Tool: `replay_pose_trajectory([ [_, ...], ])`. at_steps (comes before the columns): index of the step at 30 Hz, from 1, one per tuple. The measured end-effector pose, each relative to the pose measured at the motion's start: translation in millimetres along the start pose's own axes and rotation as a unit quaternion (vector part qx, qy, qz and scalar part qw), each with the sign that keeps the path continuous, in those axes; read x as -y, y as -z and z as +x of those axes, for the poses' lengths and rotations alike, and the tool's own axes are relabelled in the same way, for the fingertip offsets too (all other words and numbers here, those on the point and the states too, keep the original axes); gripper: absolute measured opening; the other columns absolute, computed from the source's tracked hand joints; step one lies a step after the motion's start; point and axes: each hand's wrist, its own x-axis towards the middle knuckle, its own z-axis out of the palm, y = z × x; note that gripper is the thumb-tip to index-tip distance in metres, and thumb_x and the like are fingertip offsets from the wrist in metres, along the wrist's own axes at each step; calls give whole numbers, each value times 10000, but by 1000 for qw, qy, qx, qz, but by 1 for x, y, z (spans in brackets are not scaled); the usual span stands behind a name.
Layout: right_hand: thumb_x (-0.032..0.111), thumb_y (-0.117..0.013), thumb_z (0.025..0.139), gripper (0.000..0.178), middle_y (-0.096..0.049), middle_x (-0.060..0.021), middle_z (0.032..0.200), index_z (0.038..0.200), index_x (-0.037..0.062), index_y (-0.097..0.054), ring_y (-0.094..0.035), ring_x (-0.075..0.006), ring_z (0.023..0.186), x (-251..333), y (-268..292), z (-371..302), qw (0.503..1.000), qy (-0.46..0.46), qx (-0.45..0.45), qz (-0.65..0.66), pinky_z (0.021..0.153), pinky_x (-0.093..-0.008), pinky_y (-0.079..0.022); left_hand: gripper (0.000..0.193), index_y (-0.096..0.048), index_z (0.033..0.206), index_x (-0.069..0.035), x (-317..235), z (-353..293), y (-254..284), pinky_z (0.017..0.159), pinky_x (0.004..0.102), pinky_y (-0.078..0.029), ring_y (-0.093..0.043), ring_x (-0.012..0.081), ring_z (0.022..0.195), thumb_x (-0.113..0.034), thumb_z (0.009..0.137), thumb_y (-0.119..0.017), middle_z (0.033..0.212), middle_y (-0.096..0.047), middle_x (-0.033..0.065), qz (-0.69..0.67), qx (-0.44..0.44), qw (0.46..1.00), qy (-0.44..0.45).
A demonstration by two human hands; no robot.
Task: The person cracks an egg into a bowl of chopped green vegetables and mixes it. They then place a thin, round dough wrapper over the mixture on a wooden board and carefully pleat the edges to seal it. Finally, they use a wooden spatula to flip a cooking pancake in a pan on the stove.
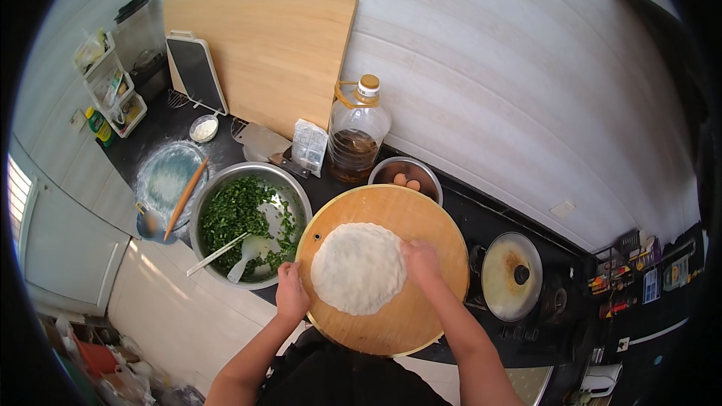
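Note:
A flat round of pale dough (358, 269) lies on a round wooden board (429, 316) in front of me. My left hand (292, 292) is closed on the board's left rim, close to the metal bowl. My right hand (421, 262) has its fingers bent together at the dough's right edge; the fingertips are partly hidden. Left of the board stands a large steel bowl (197, 218) of chopped greens (233, 207). A white spatula (250, 256) and a pair of chopsticks (216, 254) rest in it.
A lidded pan (513, 277) sits on the stove at the right. Behind the board are a bowl (429, 173) with eggs (406, 182) and a big oil bottle (356, 135). A rolling pin (186, 199) lies across a floured round surface (167, 177) at the left.

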Motion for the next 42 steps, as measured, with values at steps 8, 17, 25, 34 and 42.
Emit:
replay_pose_trajectory([
  [8,162,-542,858,141,-578,-122,716,836,101,-667,-579,-322,711,9,-2,22,999,-7,-36,-3,611,-451,-451,424,-482,1216,12,1,-1,-1,814,419,-483,-540,412,983,58,795,-474,1204,-434,237,8,-21,1000,-11],
  [17,205,-516,900,191,-582,-118,722,823,117,-666,-579,-324,714,13,-11,33,1000,13,-4,15,620,-449,-454,445,-485,1216,3,1,-1,-2,814,415,-484,-538,409,988,75,777,-463,1190,-437,226,-16,-14,1000,8],
  [25,196,-531,888,177,-586,-136,716,830,97,-665,-579,-331,715,23,-14,46,999,22,-12,31,625,-453,-455,449,-494,1211,-32,-2,-1,1,783,425,-497,-560,407,958,71,774,-477,1207,-431,205,-23,-11,1000,18],
  [34,177,-536,874,173,-606,-130,729,855,77,-677,-590,-315,740,30,-26,59,998,59,2,-4,640,-444,-457,446,-496,1199,-40,-1,-1,2,771,430,-503,-561,412,957,66,766,-495,1207,-427,205,-25,-17,999,12],
  [42,181,-547,868,174,-610,-131,734,849,97,-698,-593,-313,743,44,-25,74,998,67,16,-1,660,-445,-460,439,-503,1195,-35,-1,-1,3,755,429,-504,-569,405,917,64,768,-495,1189,-432,203,-31,-15,999,22],
])
